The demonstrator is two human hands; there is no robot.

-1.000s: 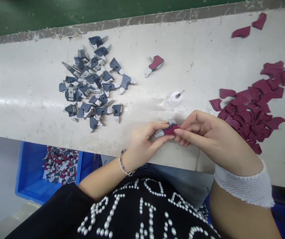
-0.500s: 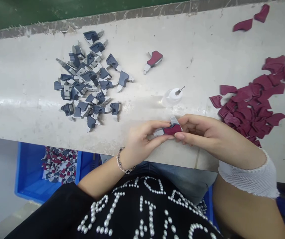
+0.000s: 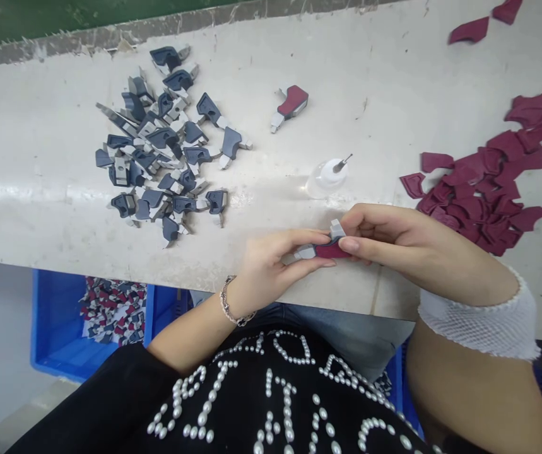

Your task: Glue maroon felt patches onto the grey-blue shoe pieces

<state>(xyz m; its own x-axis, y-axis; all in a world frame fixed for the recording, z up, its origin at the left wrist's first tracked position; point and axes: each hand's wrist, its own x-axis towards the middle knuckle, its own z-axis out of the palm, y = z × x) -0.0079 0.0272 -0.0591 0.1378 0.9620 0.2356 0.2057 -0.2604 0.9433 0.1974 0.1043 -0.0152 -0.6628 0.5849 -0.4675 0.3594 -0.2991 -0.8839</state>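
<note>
Near the table's front edge, my left hand pinches the grey end of a part with a red cover. My right hand grips the other end of this same part, its thumb lying on the red face. Beyond my hands stands a white bottle with a thin metal tip. Farther back lies another grey part with a red cover. A pile of dark blue and grey parts is on the left, and a pile of loose red covers on the right.
Below the table at the left, a blue bin holds many red, blue and grey parts. Two red covers lie at the back right of the white table. More blue crates show partly beside my legs.
My right thumb has moved onto the red cover and hides more of its right end. The view has shifted slightly; the piles look the same.
</note>
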